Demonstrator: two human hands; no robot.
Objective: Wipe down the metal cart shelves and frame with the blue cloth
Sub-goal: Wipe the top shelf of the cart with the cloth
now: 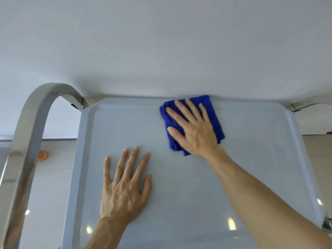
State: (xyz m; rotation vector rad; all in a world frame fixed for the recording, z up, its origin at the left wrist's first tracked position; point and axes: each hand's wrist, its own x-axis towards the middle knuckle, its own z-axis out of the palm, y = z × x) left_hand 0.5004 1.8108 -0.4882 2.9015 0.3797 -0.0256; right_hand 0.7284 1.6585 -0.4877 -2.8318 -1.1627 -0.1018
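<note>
One top shelf (251,177) in view: pale grey, glossy, raised rim, rounded corners, lamp reflections near edge. Frame: two curved metal handles, large one at left (32,133), a smaller part at far right (309,103). Two hands. Left hand (124,187) flat on shelf, fingers spread. Right hand (194,130) flat, fingers spread, pressing one blue cloth (218,123), folded, bright blue, at far rim, right of centre. One orange object (43,155) on floor, blurred.

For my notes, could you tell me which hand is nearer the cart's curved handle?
Left. The left hand lies flat mid-shelf, closer to the handle; the right hand presses the blue cloth farther away.
</note>
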